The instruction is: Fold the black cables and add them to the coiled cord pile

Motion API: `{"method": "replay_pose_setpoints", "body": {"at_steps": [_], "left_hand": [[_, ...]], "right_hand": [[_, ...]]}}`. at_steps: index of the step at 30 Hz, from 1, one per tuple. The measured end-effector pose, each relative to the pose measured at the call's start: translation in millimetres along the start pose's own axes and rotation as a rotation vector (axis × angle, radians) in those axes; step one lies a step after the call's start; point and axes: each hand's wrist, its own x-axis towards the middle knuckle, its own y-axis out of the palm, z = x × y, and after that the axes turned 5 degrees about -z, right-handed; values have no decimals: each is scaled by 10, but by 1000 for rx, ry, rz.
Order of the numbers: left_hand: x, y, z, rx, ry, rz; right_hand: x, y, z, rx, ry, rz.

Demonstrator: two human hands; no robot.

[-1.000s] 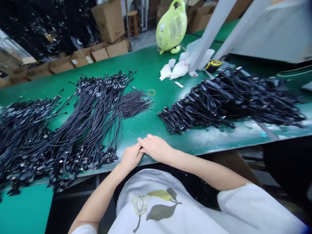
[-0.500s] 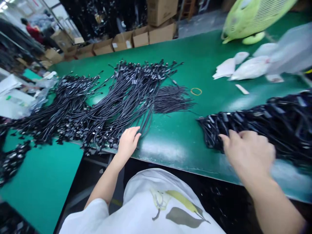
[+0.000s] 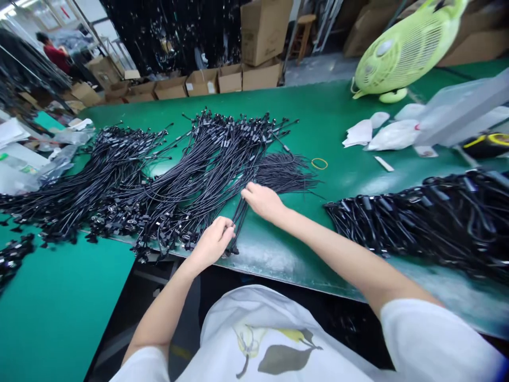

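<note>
Long black cables (image 3: 199, 170) with small connectors at both ends lie in a spread pile on the green table (image 3: 262, 260). My left hand (image 3: 214, 239) is closed around a cable strand at the pile's near right edge. Higher up, my right hand (image 3: 264, 200) pinches at the cables on the pile's right side, with its fingertips partly hiding what they grip. Beside that hand lies a heap of short thin black strands (image 3: 282, 172), which look like ties. A row of bundled black cables (image 3: 421, 212) lies to the right, apart from both hands.
A yellow rubber band (image 3: 319, 163) lies past the short strands. A green fan (image 3: 405, 53), plastic bags (image 3: 397, 135) and a white strip (image 3: 384, 163) are at the right. Cardboard boxes (image 3: 202, 83) line the far edge. A person (image 3: 55, 53) sits far left.
My right hand has left the bundled cables at the right and moved left to the loose cable pile. My left hand stays near the same spot at the pile's near edge.
</note>
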Motion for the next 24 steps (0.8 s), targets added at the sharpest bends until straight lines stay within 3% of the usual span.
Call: {"method": "replay_pose_setpoints", "body": {"at_steps": [3,7,9,12,14,17,19,24], "left_hand": [[-26,-73,-21,37,-55,85],[-65,43,54,157,50,189],[7,52,145,143,84,130],[317,-54,323,337,51,-154],[619,-159,442,537,-16,-243],[1025,-282,572,705,-209,-92],[1162,-314,614,739,-281,14],[1106,-274,643,762,-263,92]], "right_hand": [[315,-61,-367,11,116,4],[629,-86,-719,-61,158,-2],[733,-79,-772,-89,120,29],[823,-157,-757,-130,40,47],[861,-291,-714,-160,-3,15],[927,-534,-605,-238,-139,-69],[976,-658,-512,-298,-223,-109],[1003,-764,-354,-321,-157,-88]]}}
